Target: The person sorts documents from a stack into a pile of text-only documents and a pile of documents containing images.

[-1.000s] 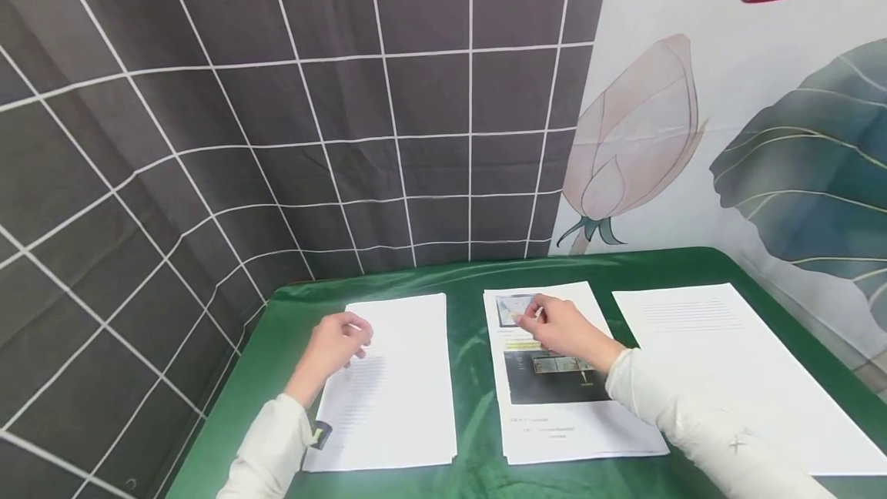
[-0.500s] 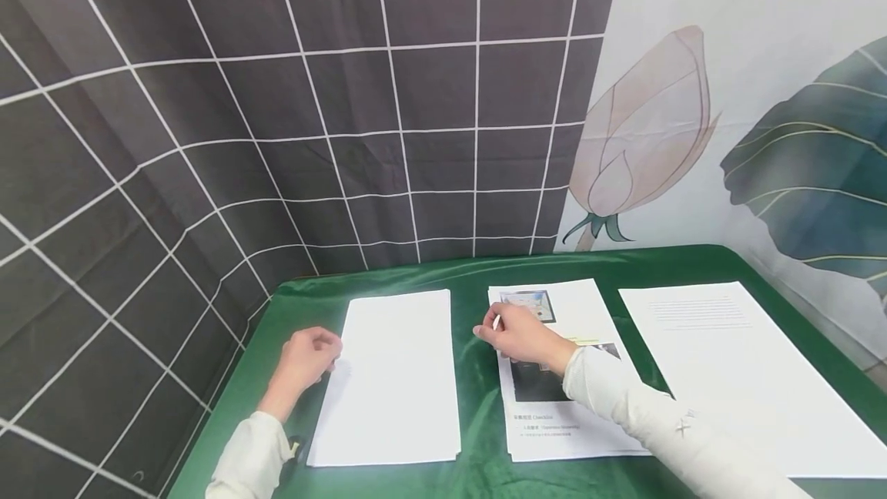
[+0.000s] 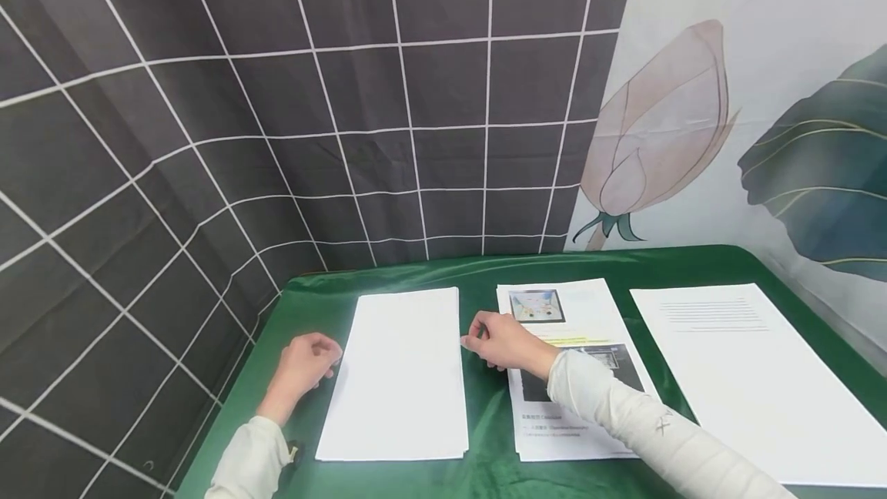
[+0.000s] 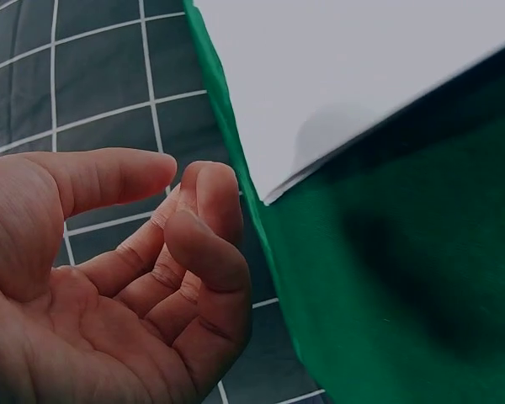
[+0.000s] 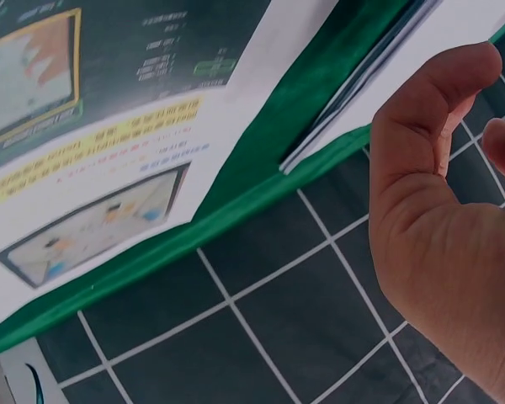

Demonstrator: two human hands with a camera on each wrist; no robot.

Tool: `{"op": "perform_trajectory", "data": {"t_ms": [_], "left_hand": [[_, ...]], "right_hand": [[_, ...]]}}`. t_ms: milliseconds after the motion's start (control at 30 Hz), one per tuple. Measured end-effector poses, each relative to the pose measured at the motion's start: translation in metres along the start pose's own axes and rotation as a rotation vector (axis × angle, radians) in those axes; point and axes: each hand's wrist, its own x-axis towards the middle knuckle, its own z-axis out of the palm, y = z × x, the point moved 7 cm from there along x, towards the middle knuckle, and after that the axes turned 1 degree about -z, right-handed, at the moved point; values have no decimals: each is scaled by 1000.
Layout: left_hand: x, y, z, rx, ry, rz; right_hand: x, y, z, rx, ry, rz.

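A stack of white paper (image 3: 395, 383) lies on the green-covered table, its top sheet blank. Just off its left edge hovers my left hand (image 3: 299, 368), fingers loosely bent; the left wrist view shows nothing between thumb and fingertips. My right hand (image 3: 504, 341) is over the gap between the blank stack and a printed stack (image 3: 554, 437) in the middle. Its fingers are relaxed, and I see nothing in them. On the printed stack's top page are a framed picture, a yellow-highlighted line and a dark picture, partly covered by the right forearm.
To the right lies another white sheet or stack (image 3: 769, 391) with several printed lines near its top. Green cloth (image 3: 388, 276) covers the table. Behind it hangs a dark grid-patterned curtain (image 3: 443, 160) and, at the right, a white one with a lotus bud (image 3: 658, 129).
Printed lines seen earlier on the left stack no longer show; its top is blank. My left hand moved left off that stack, and my right hand moved left off the printed page's picture.
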Motion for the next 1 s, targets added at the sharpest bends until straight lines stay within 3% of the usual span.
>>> {"op": "perform_trajectory", "data": {"t_ms": [233, 533, 1000], "left_hand": [[-3, -6, 3, 22, -9, -5], [-3, -12, 4, 124, 58, 42], [-7, -10, 21, 145, -8, 44]], "right_hand": [[0, 1, 11, 9, -46, -3], [1, 4, 23, -78, -46, 7], [-3, 4, 38, -84, -133, 21]]}}
